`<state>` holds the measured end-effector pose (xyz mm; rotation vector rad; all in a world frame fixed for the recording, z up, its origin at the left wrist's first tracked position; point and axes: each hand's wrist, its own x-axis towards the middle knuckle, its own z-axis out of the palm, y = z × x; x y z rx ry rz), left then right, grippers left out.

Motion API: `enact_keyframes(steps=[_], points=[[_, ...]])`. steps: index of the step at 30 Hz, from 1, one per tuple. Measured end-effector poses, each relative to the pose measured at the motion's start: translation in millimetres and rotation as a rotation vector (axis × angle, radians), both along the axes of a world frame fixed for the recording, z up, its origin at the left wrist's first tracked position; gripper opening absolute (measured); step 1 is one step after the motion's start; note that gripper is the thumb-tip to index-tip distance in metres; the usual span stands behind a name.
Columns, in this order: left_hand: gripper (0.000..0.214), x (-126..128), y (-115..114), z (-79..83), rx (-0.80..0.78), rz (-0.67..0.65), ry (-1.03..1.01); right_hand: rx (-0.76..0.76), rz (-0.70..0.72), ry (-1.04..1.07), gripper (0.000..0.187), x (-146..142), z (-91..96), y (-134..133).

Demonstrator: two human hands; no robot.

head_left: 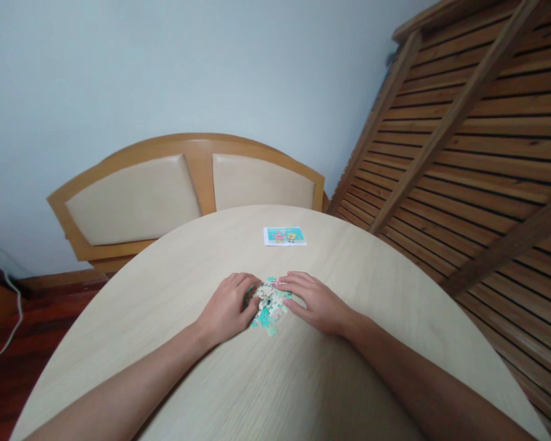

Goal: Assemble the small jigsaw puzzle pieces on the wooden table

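A loose heap of jigsaw puzzle pieces point(267, 311), some turquoise and some pale, lies near the middle of the round table point(202, 392). My left hand point(229, 305) rests at the heap's left side, its fingers curved and apart, touching the edge pieces. From the right, my right hand point(314, 301) reaches over the heap's edge with fingers stretched and thumb apart. Neither hand visibly grips a piece. Some pieces are hidden under the fingers. Beyond the heap lies a small picture card point(285, 236) showing a pink and a yellow cartoon figure on turquoise.
Behind the table stands a wooden headboard point(199, 177) with cream padded panels, against a pale wall point(188, 67). A slatted wooden frame point(468, 135) leans along the right side. At the lower left, a white cable point(19, 306) hangs above the dark red floor point(41, 324).
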<state>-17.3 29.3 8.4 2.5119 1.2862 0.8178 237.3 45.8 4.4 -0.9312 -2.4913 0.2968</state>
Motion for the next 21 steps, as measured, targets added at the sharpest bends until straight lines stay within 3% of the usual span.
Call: enact_keyframes(steps=[8, 21], points=[[0.023, 3.8, -1.7, 0.4, -0.008, -0.066, 0.041, 0.042, 0.006, 0.132, 0.021, -1.4, -4.8, 3.7], [0.021, 15.4, 7.2, -8.2, -0.037, -0.104, 0.017, 0.005, -0.209, 0.218, 0.018, 0.5, -9.0, 12.7]])
